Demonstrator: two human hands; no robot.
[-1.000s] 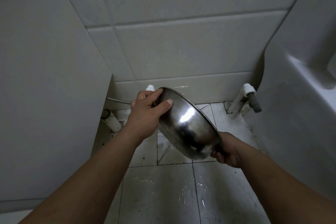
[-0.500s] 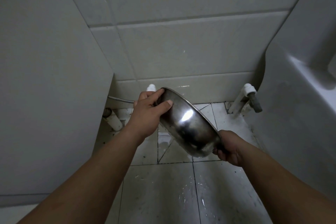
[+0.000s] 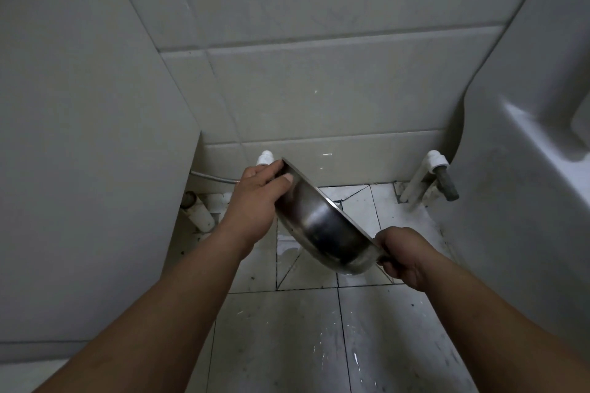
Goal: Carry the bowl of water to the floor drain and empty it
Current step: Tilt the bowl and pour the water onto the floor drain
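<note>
Tilting bowl (image 3: 322,226), drain seemingly hidden beneath

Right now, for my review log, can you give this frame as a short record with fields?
setting: tiled corner, floor tiles wet under the bowl
bowl: steel bowl tipped steeply, opening facing away, held above the floor
left hand: left hand grips the raised rim
right hand: right hand grips the lower rim
drain: not visible
nearby: white pipe at the wall
</note>
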